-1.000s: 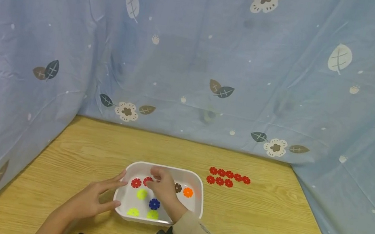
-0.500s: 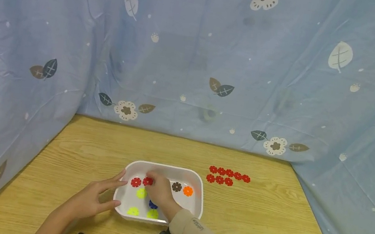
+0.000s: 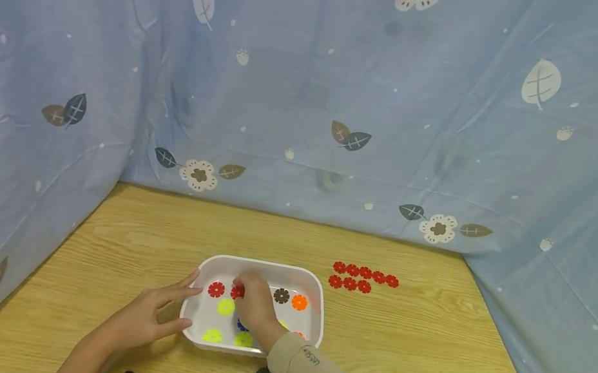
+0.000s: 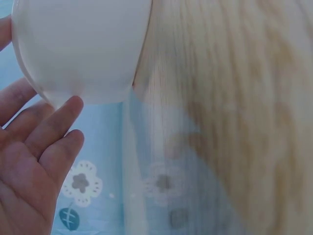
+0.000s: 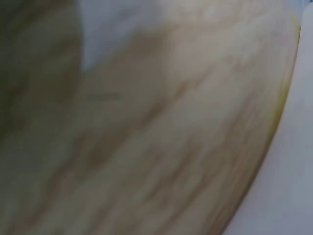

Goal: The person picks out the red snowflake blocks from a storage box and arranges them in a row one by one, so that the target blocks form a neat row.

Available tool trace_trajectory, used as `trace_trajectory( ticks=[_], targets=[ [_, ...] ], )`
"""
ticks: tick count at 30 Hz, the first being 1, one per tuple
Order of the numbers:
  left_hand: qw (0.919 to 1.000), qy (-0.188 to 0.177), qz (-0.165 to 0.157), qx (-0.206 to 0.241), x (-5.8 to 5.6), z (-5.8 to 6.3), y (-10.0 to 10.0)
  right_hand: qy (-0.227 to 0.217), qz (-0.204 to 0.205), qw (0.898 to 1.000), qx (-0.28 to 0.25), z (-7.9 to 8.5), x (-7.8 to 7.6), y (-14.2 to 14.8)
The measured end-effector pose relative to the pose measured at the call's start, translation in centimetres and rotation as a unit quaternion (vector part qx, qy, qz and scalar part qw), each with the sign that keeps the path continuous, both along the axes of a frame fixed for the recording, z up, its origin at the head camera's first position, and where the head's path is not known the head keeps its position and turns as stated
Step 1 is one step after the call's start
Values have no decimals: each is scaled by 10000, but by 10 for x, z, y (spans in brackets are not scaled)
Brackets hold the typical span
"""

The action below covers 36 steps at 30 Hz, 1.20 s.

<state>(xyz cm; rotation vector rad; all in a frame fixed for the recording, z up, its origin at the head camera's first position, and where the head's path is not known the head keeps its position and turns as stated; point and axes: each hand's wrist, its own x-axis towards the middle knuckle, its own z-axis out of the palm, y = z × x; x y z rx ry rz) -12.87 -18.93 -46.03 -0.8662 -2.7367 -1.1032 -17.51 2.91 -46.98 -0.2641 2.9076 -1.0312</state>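
A white plastic tray (image 3: 317,294) sits on the wooden table, holding loose notched flower-shaped discs. My left hand (image 3: 152,316) is at its left end with fingers spread, thumb by the near corner. In the left wrist view, the fingers of the left hand (image 4: 36,147) touch the tray's outer wall (image 4: 88,49). My right hand (image 3: 254,305) reaches over the near rim, fingers bent down onto a red disc (image 3: 237,292) and pinching it; most of that disc is hidden. Another red disc (image 3: 216,289) lies just left of it. The right wrist view shows no fingers.
Inside the tray also lie yellow discs (image 3: 225,306), a brown disc (image 3: 281,296), an orange disc (image 3: 299,303) and a partly covered blue disc (image 3: 243,326). Right of the tray, several red discs (image 3: 365,273) form two rows on the table (image 3: 415,342). A patterned blue curtain (image 3: 288,106) surrounds the table.
My right hand's fingers have bent down onto the second red disc, which has shifted slightly. An orange and a yellow disc now show beside the wrist. The left hand stays put.
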Motion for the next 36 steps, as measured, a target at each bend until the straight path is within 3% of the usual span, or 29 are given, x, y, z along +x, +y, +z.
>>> trace_trajectory(
  ticks=[14, 36],
  targets=[
    [10000, 32, 87, -36, 0, -2, -1, -445, -319, 9984, 108, 2, -1, -1],
    [9999, -23, 130, -67, -1, -3, 0, -851, -663, 9906, -837, 17, -1, 9]
  ],
)
